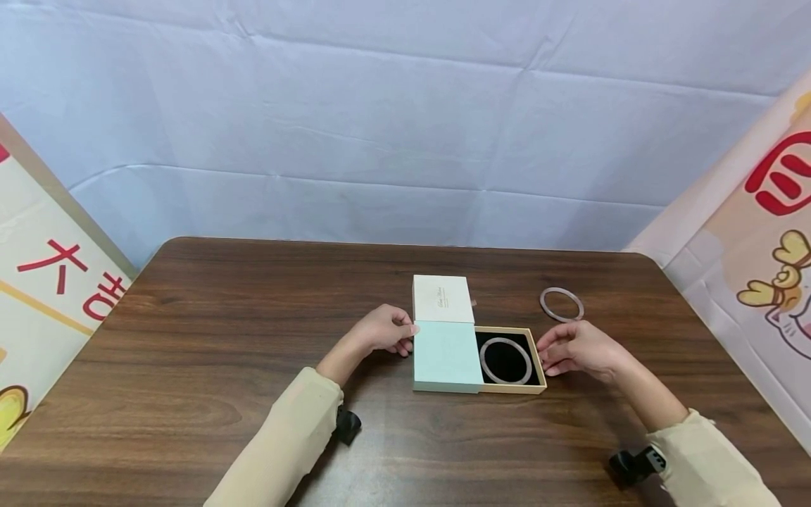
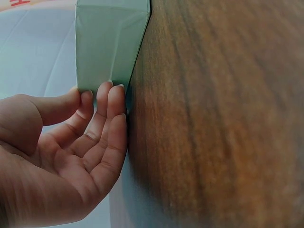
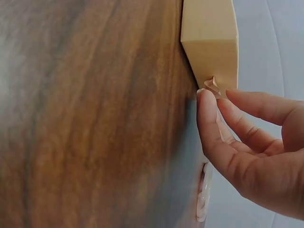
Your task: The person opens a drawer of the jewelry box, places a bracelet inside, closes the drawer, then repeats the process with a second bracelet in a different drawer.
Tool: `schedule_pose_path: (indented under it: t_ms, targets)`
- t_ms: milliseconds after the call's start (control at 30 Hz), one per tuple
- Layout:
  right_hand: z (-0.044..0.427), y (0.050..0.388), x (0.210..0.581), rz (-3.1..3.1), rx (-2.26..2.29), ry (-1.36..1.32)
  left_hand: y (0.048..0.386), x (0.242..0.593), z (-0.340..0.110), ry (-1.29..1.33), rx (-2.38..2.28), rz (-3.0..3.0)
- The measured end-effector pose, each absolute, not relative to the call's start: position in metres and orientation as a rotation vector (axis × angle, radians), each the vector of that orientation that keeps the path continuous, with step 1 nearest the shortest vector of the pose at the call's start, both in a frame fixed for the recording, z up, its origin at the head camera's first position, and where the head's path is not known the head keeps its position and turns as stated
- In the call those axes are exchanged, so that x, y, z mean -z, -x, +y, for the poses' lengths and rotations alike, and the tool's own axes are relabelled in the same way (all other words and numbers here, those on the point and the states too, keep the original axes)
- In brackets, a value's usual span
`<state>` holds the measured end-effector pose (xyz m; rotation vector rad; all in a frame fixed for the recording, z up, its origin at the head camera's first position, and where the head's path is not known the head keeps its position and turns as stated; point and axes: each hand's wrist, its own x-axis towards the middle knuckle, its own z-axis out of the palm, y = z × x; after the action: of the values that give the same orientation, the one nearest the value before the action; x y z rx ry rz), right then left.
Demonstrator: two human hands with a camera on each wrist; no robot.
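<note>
Cream fabric of the right sleeve (image 1: 709, 465) comes in low, to the near right of the mint cover (image 1: 446, 355), and the matching left sleeve (image 1: 285, 429) reaches in from its near left. Each cuff carries a small black camera: the left camera (image 1: 347, 425) is near-left of the cover, the right camera (image 1: 633, 466) well to its right and nearer. All of this is above a brown wood-grain table (image 1: 190, 422), on which the cover lies flat. A tan drawer (image 1: 512, 389) juts from the cover's right end, partly pulled out, and a pale bangle (image 1: 484, 367) lies in it on black lining (image 1: 505, 360). At the cover's left end, the left hand (image 1: 383, 329) grips the edge, thumb at the top and bent fingers against the end face. Right of the cover, at the drawer's outer end, the right hand (image 1: 576, 348) pinches a little ribbon tab (image 3: 212, 85) between thumb and fingers. Just beyond the cover is a white box (image 1: 441, 299) with small print on top; a second bangle (image 1: 579, 304) lies to the cover's far right, beyond the right hand. Farthest behind the cover hangs creased pale cloth (image 1: 380, 105).
</note>
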<state>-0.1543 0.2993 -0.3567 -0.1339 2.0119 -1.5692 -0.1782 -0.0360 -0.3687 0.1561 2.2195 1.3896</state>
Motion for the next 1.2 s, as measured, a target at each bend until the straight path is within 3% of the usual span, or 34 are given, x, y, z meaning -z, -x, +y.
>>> schedule_pose_path:
  t_ms: [1200]
  targets:
    - [0.289,0.154,0.365,2.059,1.559,0.114,0.178,0.369,-0.036,-0.156,-1.405,2.215]
